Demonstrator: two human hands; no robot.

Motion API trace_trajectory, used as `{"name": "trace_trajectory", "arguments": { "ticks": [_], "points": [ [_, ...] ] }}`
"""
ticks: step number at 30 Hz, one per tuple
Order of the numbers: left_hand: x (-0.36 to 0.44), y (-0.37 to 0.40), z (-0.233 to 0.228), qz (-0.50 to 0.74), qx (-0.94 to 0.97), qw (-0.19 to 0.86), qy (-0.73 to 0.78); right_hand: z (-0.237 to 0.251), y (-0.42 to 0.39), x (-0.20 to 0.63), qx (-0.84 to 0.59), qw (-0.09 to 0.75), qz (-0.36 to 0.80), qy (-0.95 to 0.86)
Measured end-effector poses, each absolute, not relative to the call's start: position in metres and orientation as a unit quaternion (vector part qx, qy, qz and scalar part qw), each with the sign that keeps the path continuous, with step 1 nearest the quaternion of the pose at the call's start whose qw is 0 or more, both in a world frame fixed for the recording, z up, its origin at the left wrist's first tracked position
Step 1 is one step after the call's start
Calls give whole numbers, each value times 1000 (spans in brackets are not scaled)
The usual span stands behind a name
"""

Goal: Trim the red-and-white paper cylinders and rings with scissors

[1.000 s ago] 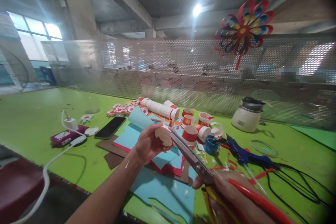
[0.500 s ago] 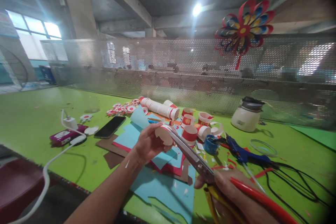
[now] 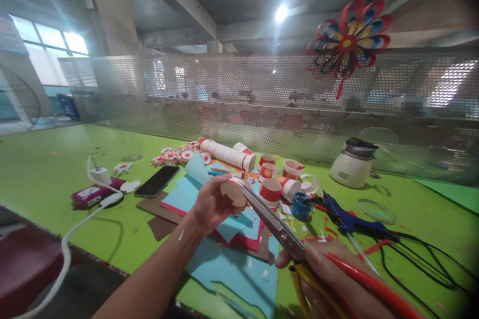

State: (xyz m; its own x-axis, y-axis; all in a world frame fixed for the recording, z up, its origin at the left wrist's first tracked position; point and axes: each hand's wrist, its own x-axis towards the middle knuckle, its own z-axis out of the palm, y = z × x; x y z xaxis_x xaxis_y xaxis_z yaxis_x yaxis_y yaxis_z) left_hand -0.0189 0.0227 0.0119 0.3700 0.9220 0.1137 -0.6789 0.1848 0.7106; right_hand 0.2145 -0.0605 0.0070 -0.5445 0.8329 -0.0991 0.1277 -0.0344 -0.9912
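Note:
Between the fingers of my left hand (image 3: 211, 204) is a round white paper piece with a red edge, the cut bottom of a paper cup (image 3: 234, 192). My right hand (image 3: 329, 269) is closed around the red and yellow handles of a pair of scissors (image 3: 275, 224). The scissor blades point up and left, and their tips lie at the upper edge of the cup piece. From here the blades look closed or nearly so. Below both hands lie light blue paper sheets (image 3: 232, 269) with white scraps on them.
Red and white paper cups (image 3: 270, 193) and a long stack of cups (image 3: 226, 153) stand behind my hands. A blue glue gun (image 3: 348, 222) with a black cord lies right, near a white jar (image 3: 352, 164). Left are a phone (image 3: 157, 181) and a purple power bank (image 3: 95, 193).
Almost nothing differs. Both hands, the cup piece and the scissors keep nearly the same place.

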Motion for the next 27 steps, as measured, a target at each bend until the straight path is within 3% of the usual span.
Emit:
{"name": "trace_trajectory", "arguments": {
  "ticks": [17,27],
  "points": [
    [-18,19,15,526,363,745,191,-1,-66,225,-444,310,454,-708],
    [-22,19,18,542,409,702,215,12,-68,222,-443,296,420,-735]
  ]
}}
